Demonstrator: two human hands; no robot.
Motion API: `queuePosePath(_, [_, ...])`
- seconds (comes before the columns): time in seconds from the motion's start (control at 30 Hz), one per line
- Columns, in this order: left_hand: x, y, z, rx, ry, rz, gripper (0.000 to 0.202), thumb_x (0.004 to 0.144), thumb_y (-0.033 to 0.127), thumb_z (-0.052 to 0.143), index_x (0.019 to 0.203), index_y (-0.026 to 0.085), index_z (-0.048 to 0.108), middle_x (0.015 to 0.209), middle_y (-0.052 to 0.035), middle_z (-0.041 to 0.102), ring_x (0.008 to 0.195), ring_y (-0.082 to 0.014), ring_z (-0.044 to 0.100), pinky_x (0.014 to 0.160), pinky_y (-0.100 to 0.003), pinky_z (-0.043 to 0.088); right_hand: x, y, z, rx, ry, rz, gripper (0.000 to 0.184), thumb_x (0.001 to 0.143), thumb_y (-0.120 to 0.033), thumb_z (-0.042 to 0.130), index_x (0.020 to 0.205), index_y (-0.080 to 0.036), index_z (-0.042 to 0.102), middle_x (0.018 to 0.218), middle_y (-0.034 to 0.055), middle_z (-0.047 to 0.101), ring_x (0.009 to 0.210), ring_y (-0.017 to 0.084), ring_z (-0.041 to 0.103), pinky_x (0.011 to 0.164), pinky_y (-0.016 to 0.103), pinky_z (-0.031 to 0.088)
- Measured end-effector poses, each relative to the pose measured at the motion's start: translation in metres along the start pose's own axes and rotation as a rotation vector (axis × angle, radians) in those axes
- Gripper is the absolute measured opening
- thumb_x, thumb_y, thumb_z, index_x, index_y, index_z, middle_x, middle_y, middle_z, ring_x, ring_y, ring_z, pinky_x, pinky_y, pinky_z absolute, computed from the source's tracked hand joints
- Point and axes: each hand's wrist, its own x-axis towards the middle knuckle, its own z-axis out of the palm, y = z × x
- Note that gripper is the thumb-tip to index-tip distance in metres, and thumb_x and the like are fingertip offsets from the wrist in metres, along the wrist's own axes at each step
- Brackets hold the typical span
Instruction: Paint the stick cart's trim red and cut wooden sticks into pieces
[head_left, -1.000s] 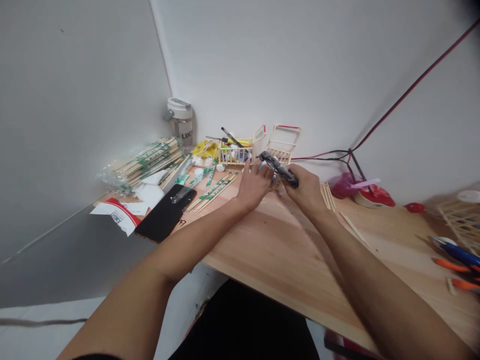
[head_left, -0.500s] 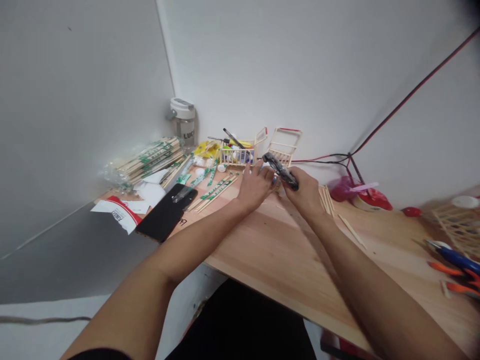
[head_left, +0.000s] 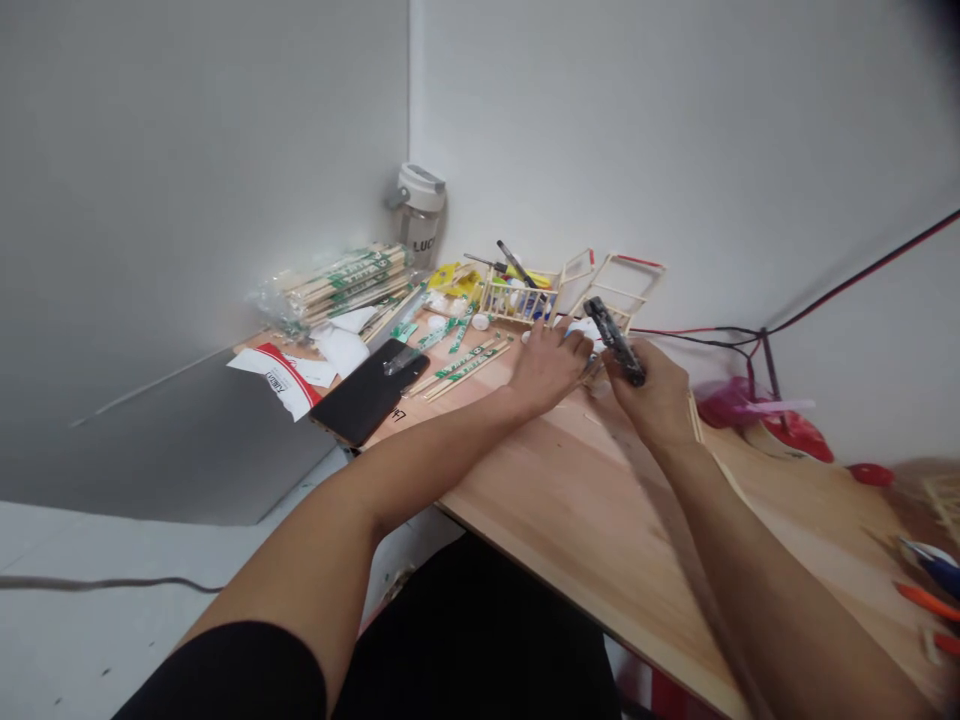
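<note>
My right hand [head_left: 654,393] is closed round a black glue gun [head_left: 614,339], its nozzle pointing up and to the left. My left hand [head_left: 549,364] rests palm down on the wooden table [head_left: 600,500] right beside it, fingers curled on a small piece that I cannot make out. Just behind both hands stand a small stick-built crate [head_left: 517,297] filled with tools and a stick frame with red trim [head_left: 619,285].
A black phone [head_left: 370,390], a red and white packet [head_left: 281,375], a bagged bundle of chopsticks [head_left: 337,285] and loose sticks [head_left: 465,362] lie at the left. A bottle [head_left: 418,212] stands in the corner. Red and black cables [head_left: 757,335] and pink and red objects [head_left: 765,420] are at the right.
The view has swung to the left, so everything sits further right in the frame. Both hands stay together over the same spot, the glue gun still in the right.
</note>
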Motion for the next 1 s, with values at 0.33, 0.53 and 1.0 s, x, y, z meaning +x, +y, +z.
queuePosePath(0.33, [0.000,-0.003,0.000,0.004,-0.001,0.000,0.036,0.091,0.022,0.045,0.125,0.013,0.054,0.129,-0.0130,0.056,0.133,-0.0289,0.037,0.110,-0.051,0.025,0.008,0.013,0.004,0.085,0.123,-0.039,0.020,0.083,-0.036,0.053,0.090,-0.020,0.063,0.099,0.0099,0.065,0.097,0.026,0.058,0.085,0.040,0.044])
queuePosePath(0.53, [0.000,-0.004,-0.010,-0.012,-0.011,0.001,0.050,0.088,0.010,0.042,0.138,0.018,0.043,0.146,-0.0102,0.042,0.139,-0.0294,0.029,0.114,-0.052,0.019,-0.001,0.010,-0.014,0.484,0.194,0.357,0.028,0.074,-0.042,0.065,0.090,-0.019,0.064,0.090,0.0047,0.065,0.066,0.017,0.058,0.057,0.031,0.049])
queuePosePath(1.0, [0.004,0.039,-0.047,-1.726,-0.428,-0.587,0.020,0.089,0.025,0.052,0.091,0.012,0.067,0.094,-0.0119,0.072,0.081,-0.0145,0.066,0.071,-0.026,0.050,-0.047,-0.003,-0.046,0.831,0.231,0.470,0.029,0.075,-0.042,0.067,0.093,-0.020,0.065,0.074,0.0023,0.061,0.066,0.018,0.060,0.056,0.030,0.051])
